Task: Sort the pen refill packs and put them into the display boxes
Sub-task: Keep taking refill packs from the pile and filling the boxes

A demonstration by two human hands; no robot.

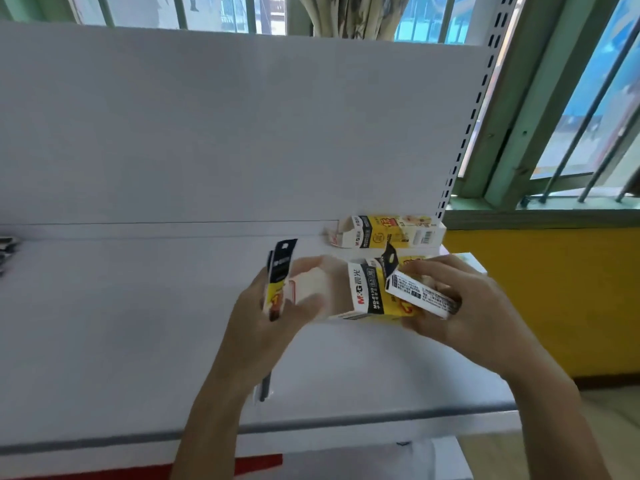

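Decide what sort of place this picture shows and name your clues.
Likely a stationery shop: a white shelf with a slotted upright, printed display boxes, and refill packs being stocked.

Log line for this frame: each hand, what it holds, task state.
left hand: holds refill packs | right hand: grips open display box | packs: not yet inside | second box: lying on shelf behind
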